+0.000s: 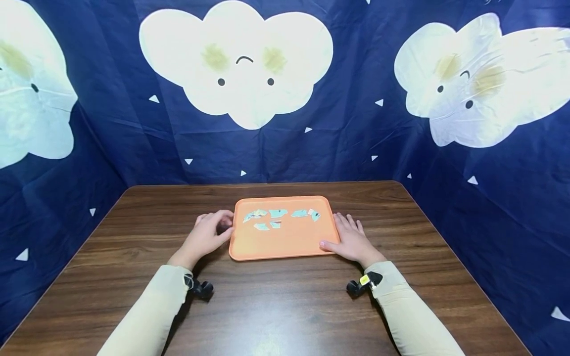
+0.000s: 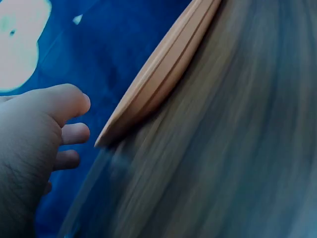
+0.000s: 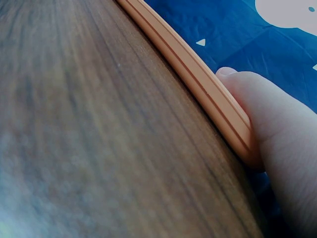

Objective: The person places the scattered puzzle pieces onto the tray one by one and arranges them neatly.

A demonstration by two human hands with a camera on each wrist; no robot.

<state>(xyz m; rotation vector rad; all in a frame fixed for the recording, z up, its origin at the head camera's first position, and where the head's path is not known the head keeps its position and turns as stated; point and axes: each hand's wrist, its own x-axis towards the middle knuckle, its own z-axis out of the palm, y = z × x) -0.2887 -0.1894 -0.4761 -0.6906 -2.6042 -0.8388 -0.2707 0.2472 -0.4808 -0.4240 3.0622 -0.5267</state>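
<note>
An orange tray (image 1: 285,244) lies on the wooden table between the two hands. On it are several irregular light-blue printed pieces (image 1: 278,213), most of them in a row along its far half. At the tray's left edge, the left hand (image 1: 204,236) is loosely curved, its fingertips close to the rim. In the left wrist view a gap shows between that hand (image 2: 34,124) and the tray's corner (image 2: 148,87). The right hand (image 1: 353,240) rests at the right edge, fingers spread and fairly straight, its thumb (image 3: 247,94) over the rim at the near corner.
The brown wooden table (image 1: 276,301) extends on all sides of the tray. Dark blue fabric (image 1: 267,153) with white cloud prints hangs behind and at both sides. Each wrist wears a small black camera, such as the left camera (image 1: 202,290).
</note>
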